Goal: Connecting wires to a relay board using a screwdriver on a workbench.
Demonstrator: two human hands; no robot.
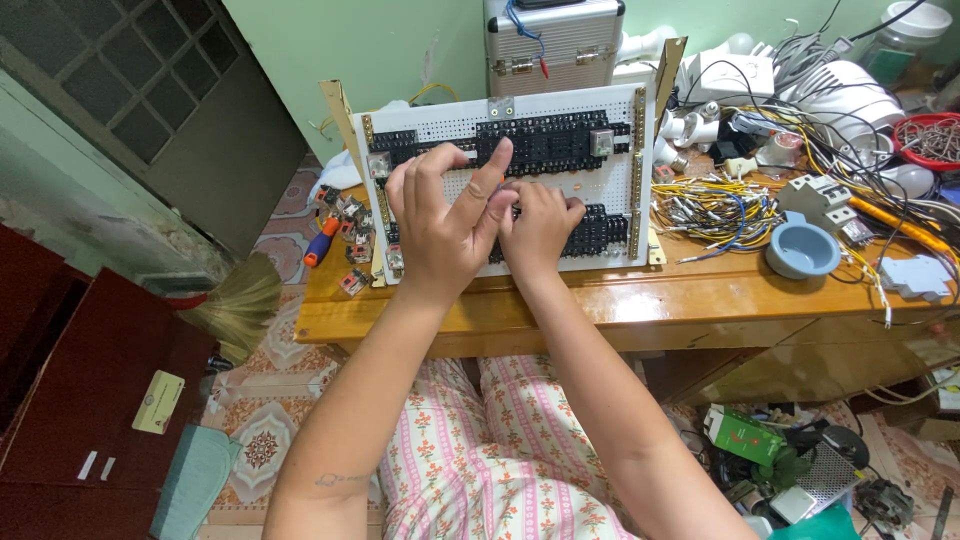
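While both hands work at the middle of the board, I log the following. One white perforated mounting board, propped upright on the wooden table, carrying two rows of black relay sockets: the far row along the top, the near row partly hidden behind the hands. One left hand, fingers curled, index finger stretched up to touch the far row; I cannot tell whether it pinches anything. One right hand, fingers bent and pressed together against the board just right of the left hand, the two hands touching. Right of the board: one bundle of yellow and blue wires, one blue bowl, one red bowl at the far right. Left of the board: one orange-handled screwdriver and several small loose relays. One aluminium case stands behind.
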